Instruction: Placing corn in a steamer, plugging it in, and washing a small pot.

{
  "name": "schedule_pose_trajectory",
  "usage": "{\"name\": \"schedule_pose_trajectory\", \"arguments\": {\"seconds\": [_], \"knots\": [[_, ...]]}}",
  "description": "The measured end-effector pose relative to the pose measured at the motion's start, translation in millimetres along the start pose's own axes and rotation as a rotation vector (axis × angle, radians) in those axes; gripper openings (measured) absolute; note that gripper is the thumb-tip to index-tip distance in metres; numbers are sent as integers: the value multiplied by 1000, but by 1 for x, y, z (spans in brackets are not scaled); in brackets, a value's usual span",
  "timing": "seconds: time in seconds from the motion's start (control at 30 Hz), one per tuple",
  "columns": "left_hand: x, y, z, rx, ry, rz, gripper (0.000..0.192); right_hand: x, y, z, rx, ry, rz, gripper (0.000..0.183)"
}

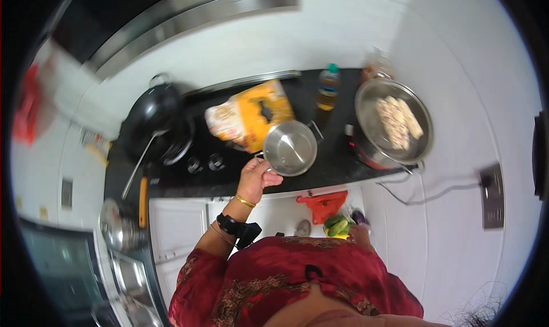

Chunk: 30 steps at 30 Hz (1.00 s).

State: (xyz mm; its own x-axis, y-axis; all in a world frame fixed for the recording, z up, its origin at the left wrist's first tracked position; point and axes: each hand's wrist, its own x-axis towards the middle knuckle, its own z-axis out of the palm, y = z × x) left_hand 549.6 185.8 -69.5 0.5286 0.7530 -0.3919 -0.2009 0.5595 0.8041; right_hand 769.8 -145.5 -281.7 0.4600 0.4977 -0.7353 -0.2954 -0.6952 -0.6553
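Observation:
My left hand grips the near loop handle of a small stainless-steel pot. The inside of the pot faces me and looks bare apart from a few small spots. Behind it, partly covered by the pot, lies a yellow and white printed plastic bag. Low at my side, my right hand is partly hidden by my body, so its fingers are unclear. In the picture it appears close to some cucumbers on the floor, but I cannot tell whether it touches them.
At right a large steel pot with corn cobs stands on a lit cooker. An oil bottle stands at the back. At left are a black wok, a ladle and a wooden handle. A cord runs to the wall.

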Motion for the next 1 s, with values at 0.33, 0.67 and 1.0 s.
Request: {"name": "schedule_pose_trajectory", "arguments": {"seconds": [0.33, 0.67, 1.0], "knots": [[-166, -5, -149, -225, 303, 94, 10, 33, -3, 67, -664, -100, -569, 24], [-397, -28, -297, -398, 734, 372, 5, 1, -44, 279, -1021, -697, -525, 24], [-582, -89, -367, -596, 1136, 644, 5, -182, -35, 518, -1020, -1029, -431, 27]]}}
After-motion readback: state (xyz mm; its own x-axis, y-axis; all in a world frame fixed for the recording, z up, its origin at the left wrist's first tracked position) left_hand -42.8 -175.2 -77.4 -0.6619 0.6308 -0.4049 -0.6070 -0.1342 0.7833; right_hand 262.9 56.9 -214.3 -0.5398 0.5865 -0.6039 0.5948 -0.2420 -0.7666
